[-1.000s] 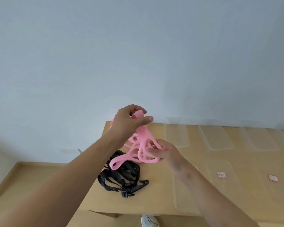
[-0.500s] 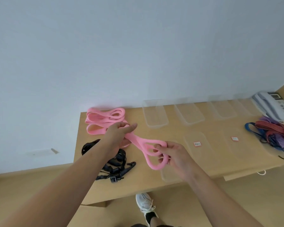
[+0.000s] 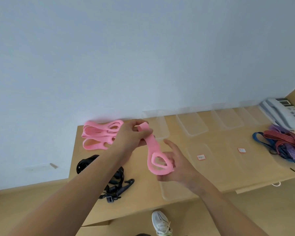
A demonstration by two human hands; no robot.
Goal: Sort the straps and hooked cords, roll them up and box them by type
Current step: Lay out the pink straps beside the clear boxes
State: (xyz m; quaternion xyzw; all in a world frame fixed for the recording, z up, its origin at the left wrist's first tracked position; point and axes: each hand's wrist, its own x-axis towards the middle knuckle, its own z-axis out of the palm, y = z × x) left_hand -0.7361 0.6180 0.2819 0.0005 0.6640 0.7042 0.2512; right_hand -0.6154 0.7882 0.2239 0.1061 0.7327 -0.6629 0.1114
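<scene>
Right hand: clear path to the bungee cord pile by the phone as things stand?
Probably not yet. The right hand holds the looped end of the pink strap, whose other end the left hand grips. The bungee cord pile lies far right with only flat clear lids between.

Bright, even, soft light with faint shadows; wide-angle bending at the edges, slight overall softness
</scene>
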